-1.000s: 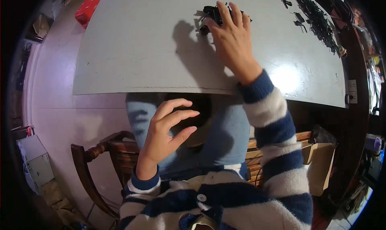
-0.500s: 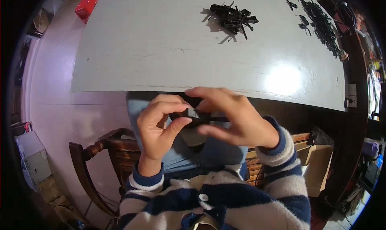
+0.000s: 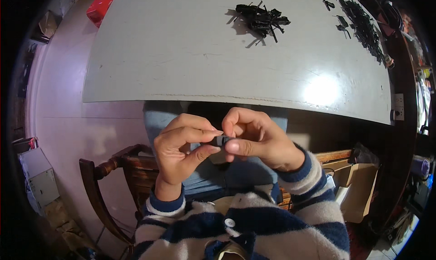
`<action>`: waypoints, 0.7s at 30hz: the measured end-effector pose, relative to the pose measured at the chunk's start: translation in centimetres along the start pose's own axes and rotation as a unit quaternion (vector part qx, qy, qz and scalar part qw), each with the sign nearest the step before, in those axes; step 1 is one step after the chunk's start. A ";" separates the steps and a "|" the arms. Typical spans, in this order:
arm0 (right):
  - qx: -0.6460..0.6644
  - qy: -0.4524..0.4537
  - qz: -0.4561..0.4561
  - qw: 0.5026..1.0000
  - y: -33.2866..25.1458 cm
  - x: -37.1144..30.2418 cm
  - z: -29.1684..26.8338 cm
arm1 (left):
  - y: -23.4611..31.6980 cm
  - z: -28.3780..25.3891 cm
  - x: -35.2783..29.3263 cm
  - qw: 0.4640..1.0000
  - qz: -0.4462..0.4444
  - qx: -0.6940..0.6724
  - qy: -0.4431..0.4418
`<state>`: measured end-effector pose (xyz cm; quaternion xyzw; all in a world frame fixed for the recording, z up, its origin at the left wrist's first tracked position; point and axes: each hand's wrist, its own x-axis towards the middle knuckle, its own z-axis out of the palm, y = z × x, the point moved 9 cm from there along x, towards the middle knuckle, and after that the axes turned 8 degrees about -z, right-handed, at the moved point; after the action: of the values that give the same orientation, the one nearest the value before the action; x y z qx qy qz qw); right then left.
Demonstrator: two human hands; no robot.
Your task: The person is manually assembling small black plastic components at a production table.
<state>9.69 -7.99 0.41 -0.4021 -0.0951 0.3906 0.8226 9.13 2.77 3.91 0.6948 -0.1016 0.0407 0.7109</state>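
Small black part: I see it pinched between both hands, held in front of the torso, below the near edge of the white table and over the lap. Only a short dark sliver shows between the fingertips; I cannot tell its shape.

Left hand: thumb and forefinger closed on the left end of the part, other fingers curled in beneath.

Right hand: thumb pad pressed to the right end, forefinger bent over the top, remaining fingers folded. Both hands grasping, fingertips almost touching each other across the part.

On the table, well apart from the hands: a heap of black parts near the far middle, casting a shadow to its left. A second, looser scatter of black pieces runs along the far right corner, with a few strays just beside it.

Containers: a red box on the floor past the table's far left corner; contents not visible to me. A brown cardboard box at right, by the wooden chair; I cannot make out its inside.
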 end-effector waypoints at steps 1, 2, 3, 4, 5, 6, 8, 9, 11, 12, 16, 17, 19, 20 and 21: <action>0.013 0.047 -0.022 0.999 -0.1 -0.1 -0.4 | 0.1 0.1 0.0 1.000 0.000 0.000 0.000; 0.004 0.051 -0.079 0.996 -0.4 0.0 -0.6 | 0.6 0.4 0.0 0.998 0.023 0.050 -0.003; 0.004 0.051 -0.079 0.996 0.0 0.0 -0.7 | 1.2 0.7 -0.1 0.994 0.046 0.100 -0.006; 0.035 0.058 -0.097 0.993 0.0 -0.1 -0.9 | 1.3 0.8 -0.1 0.994 0.046 0.099 -0.007; 0.065 0.065 -0.115 0.989 -0.1 -0.1 -1.1 | 1.5 1.1 -0.2 0.993 0.050 0.109 -0.013; 0.066 0.065 -0.115 0.989 0.0 -0.1 -1.2 | 1.7 1.3 -0.3 0.991 0.053 0.120 -0.019; 0.052 0.044 -0.101 0.993 0.2 0.0 -0.9 | 1.3 1.0 -0.5 0.993 0.051 0.101 -0.019; 0.052 0.045 -0.101 0.993 0.0 -0.1 -0.8 | 1.0 1.0 -0.5 0.996 0.048 0.079 -0.018; 0.091 0.024 -0.037 0.995 0.3 -0.3 0.0 | 1.0 1.5 0.0 0.998 0.033 0.047 -0.040; 0.137 -0.005 -0.028 0.990 0.0 -0.3 0.6 | 0.8 1.9 0.4 0.998 0.020 0.017 -0.062; 0.125 -0.013 -0.051 0.991 0.2 -0.2 1.6 | 0.4 1.0 -0.5 0.997 0.045 0.009 -0.054; 0.126 -0.014 -0.050 0.991 0.7 -0.1 1.7 | -0.2 0.7 -0.7 0.993 -0.001 -0.117 0.002; 0.061 0.017 -0.157 0.986 -0.1 -0.3 0.8 | 0.4 0.8 -0.8 0.999 0.039 -0.025 0.010; 0.064 0.017 -0.155 0.986 0.3 -0.5 0.4 | 1.1 1.0 -1.0 0.994 0.079 0.069 0.018; -0.020 0.074 -0.166 0.983 0.5 -0.6 -0.4 | 1.1 1.0 -0.9 0.994 0.079 0.069 0.018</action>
<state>9.21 -8.46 -0.16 -0.4247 -0.1070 0.2163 0.8726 7.90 1.85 4.86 0.7309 -0.1404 0.1155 0.6578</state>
